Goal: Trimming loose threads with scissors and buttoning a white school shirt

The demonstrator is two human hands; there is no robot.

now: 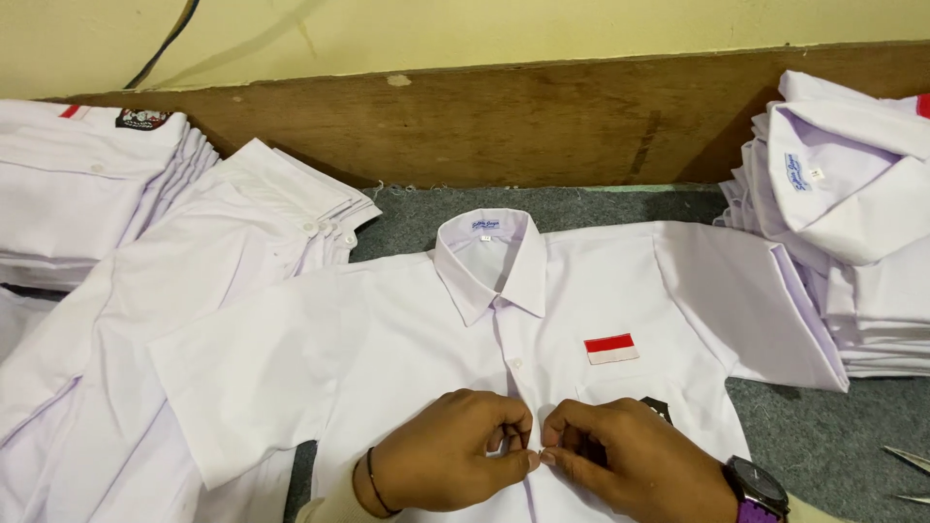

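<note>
Head view | left hand (441, 455) and right hand (630, 455) pinch shirt (387, 339) placket at second button | collar (491, 261) closed, top button (516, 364) done, lower buttons hidden | stacks (87, 184) alongside

White short-sleeved shirt (407, 339) lying flat, front up, on the grey counter (833, 436), collar pointing away, sleeves spread out. Small red-and-white flag patch (610, 349) above the chest pocket, placket pinched together around mid-chest.

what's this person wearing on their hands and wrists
Both hands are bare, with no gloves. The left hand has a thin dark band around its wrist. The right hand has a dark wristwatch with a purple strap. Pale sleeve edges show at the bottom.
</note>
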